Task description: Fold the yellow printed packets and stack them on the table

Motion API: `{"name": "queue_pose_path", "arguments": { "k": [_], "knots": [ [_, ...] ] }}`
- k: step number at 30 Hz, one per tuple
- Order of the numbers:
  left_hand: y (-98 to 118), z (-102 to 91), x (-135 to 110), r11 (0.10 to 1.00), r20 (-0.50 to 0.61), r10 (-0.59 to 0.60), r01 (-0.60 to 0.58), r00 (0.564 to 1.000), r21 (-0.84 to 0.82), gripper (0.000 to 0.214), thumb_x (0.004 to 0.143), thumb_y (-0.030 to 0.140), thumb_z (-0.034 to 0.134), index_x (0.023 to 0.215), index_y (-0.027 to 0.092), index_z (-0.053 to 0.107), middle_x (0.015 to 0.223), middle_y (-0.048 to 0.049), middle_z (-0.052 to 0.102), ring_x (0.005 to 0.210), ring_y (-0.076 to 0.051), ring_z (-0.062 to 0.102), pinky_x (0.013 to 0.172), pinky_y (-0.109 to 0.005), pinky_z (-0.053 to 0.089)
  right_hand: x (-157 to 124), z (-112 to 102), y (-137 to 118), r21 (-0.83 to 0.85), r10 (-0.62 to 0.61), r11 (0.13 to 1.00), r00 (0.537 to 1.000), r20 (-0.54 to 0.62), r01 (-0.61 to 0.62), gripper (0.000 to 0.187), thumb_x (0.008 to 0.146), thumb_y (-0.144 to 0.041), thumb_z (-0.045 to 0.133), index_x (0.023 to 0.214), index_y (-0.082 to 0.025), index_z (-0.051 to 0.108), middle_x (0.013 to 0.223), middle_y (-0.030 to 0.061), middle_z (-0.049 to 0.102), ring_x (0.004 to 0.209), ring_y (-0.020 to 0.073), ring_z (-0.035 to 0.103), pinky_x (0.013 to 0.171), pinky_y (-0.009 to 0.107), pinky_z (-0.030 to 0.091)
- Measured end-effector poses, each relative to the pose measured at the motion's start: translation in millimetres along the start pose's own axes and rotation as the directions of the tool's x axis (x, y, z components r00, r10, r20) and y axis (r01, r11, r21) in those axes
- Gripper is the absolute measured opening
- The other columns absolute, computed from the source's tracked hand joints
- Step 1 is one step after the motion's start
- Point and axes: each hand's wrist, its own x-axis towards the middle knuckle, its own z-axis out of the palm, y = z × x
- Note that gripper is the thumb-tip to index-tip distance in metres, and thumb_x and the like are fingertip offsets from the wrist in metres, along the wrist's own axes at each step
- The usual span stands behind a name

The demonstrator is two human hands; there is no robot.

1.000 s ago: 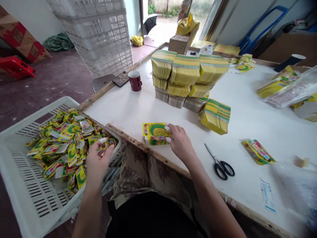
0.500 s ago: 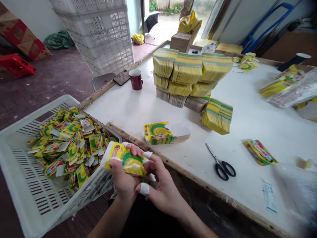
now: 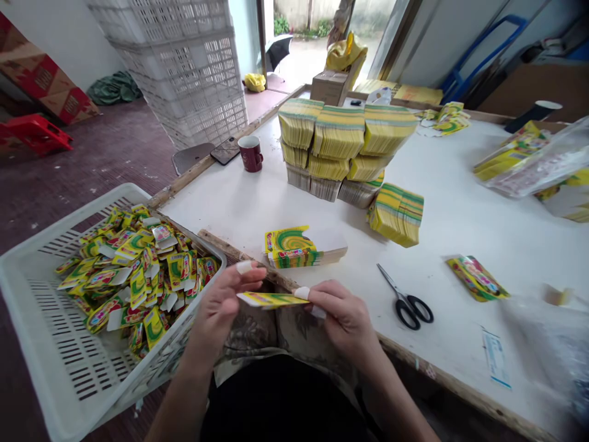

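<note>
A flat yellow-and-green printed small carton [image 3: 273,299] is seen nearly edge-on above my lap, at the table's front edge. My right hand [image 3: 345,316] pinches its right end between thumb and fingers. By the carton's left end is my left hand [image 3: 221,307], open, thumb and fingers apart; whether it touches the carton I cannot tell. White tape wraps fingertips on both hands. Just beyond lies a stack of flat cartons [image 3: 294,248] on the white table [image 3: 211,205]. To my left, a white plastic crate [image 3: 50,344] holds a heap of small printed cartons [image 3: 138,264].
Banded carton stacks [image 3: 340,132] rise mid-table, with one more bundle [image 3: 398,215] in front. Scissors [image 3: 407,304] and a printed packet [image 3: 477,278] lie to the right. A maroon mug [image 3: 251,155] and a phone [image 3: 225,151] are near the left edge. Crates [image 3: 184,80] are piled behind.
My hands have moved apart. The left has opened from its hold on the carton, while the right now grips the right end. The carton has turned from face-up to nearly edge-on.
</note>
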Motion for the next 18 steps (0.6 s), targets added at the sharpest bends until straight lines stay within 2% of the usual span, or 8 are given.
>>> {"name": "queue_pose_path", "arguments": {
  "k": [3, 5, 7, 10, 12, 14, 16, 18],
  "knots": [
    [15.9, -10.1, 4.6, 0.993, 0.187, -0.037, 0.015, 0.982, 0.120, 0.098, 0.054, 0.078, 0.069, 0.132, 0.020, 0.057, 0.130, -0.0158, 0.062, 0.120, -0.037, 0.056, 0.103, -0.045, 0.044, -0.5, -7.2, -3.1, -0.271, -0.121, 0.950, 0.984, 0.129, 0.153, 0.035, 0.092, -0.008, 0.048, 0.108, -0.030, 0.070, 0.090, 0.0035, 0.072, 0.081, 0.0205, 0.057, 0.080, 0.040, 0.049],
    [17.3, -0.5, 3.3, 0.948, 0.262, -0.150, 0.064, 0.953, 0.312, 0.097, 0.051, 0.059, 0.084, 0.135, 0.022, 0.052, 0.134, -0.0143, 0.058, 0.122, -0.036, 0.053, 0.106, -0.046, 0.040, -1.0, -4.1, -6.7, -0.317, -0.177, 0.916, 0.958, 0.228, 0.244, 0.031, 0.093, -0.012, 0.052, 0.108, -0.033, 0.069, 0.091, 0.0006, 0.072, 0.089, 0.0212, 0.058, 0.099, 0.049, 0.040],
    [11.2, 16.5, 0.0, 0.898, 0.287, -0.248, 0.108, 0.925, 0.427, 0.084, 0.058, 0.038, 0.087, 0.133, 0.023, 0.052, 0.130, -0.0113, 0.060, 0.118, -0.032, 0.057, 0.104, -0.043, 0.042, -2.8, 2.3, -7.9, -0.296, -0.210, 0.914, 0.949, 0.236, 0.276, 0.034, 0.092, -0.012, 0.052, 0.115, -0.035, 0.065, 0.103, -0.0002, 0.071, 0.106, 0.0227, 0.057, 0.114, 0.054, 0.024],
    [-2.4, 37.2, -5.3, 0.892, 0.254, -0.260, 0.131, 0.932, 0.432, 0.062, 0.073, 0.030, 0.076, 0.128, 0.023, 0.049, 0.119, -0.0082, 0.064, 0.107, -0.025, 0.062, 0.094, -0.034, 0.049, -8.6, 11.8, -0.7, -0.205, -0.087, 0.976, 0.995, -0.055, 0.074, 0.054, 0.089, -0.016, 0.058, 0.139, -0.033, 0.046, 0.137, 0.0068, 0.053, 0.135, 0.0279, 0.038, 0.117, 0.056, 0.018],
    [-9.0, 42.3, -7.9, 0.882, 0.227, -0.219, 0.092, 0.949, 0.462, 0.067, 0.073, 0.028, 0.075, 0.130, 0.024, 0.042, 0.119, -0.0077, 0.063, 0.106, -0.024, 0.062, 0.091, -0.031, 0.050, -12.5, 17.2, 7.2, 0.053, 0.132, 0.991, 0.970, -0.205, -0.124, 0.068, 0.088, -0.027, 0.061, 0.148, -0.028, 0.030, 0.148, 0.0113, 0.041, 0.140, 0.0303, 0.032, 0.115, 0.055, 0.025],
    [-13.2, 42.9, -9.7, 0.848, 0.247, -0.156, 0.002, 0.956, 0.530, 0.075, 0.073, 0.024, 0.074, 0.135, 0.025, 0.032, 0.123, -0.0086, 0.060, 0.108, -0.024, 0.061, 0.091, -0.031, 0.049, -14.3, 22.7, 12.7, 0.411, 0.358, 0.864, 0.929, -0.096, -0.290, 0.064, 0.091, -0.040, 0.057, 0.148, -0.024, 0.032, 0.145, 0.0132, 0.046, 0.136, 0.0306, 0.040, 0.111, 0.052, 0.034],
    [-16.8, 42.8, -10.8, 0.799, 0.310, -0.077, -0.127, 0.948, 0.588, 0.078, 0.073, 0.019, 0.071, 0.137, 0.025, 0.026, 0.126, -0.0095, 0.056, 0.109, -0.024, 0.060, 0.092, -0.033, 0.048, -13.1, 28.5, 13.2, 0.667, 0.496, 0.595, 0.858, 0.135, -0.449, 0.054, 0.092, -0.046, 0.054, 0.140, -0.021, 0.047, 0.133, 0.0134, 0.059, 0.125, 0.0303, 0.053, 0.104, 0.048, 0.043],
    [-20.5, 43.6, -11.4, 0.748, 0.393, -0.001, -0.260, 0.919, 0.611, 0.076, 0.072, 0.015, 0.067, 0.134, 0.027, 0.026, 0.126, -0.0090, 0.054, 0.110, -0.024, 0.058, 0.092, -0.034, 0.047, -10.1, 33.6, 10.4, 0.758, 0.555, 0.348, 0.773, 0.308, -0.552, 0.051, 0.087, -0.045, 0.061, 0.131, -0.020, 0.058, 0.120, 0.0117, 0.067, 0.116, 0.0298, 0.059, 0.098, 0.044, 0.048]
  ]
}}
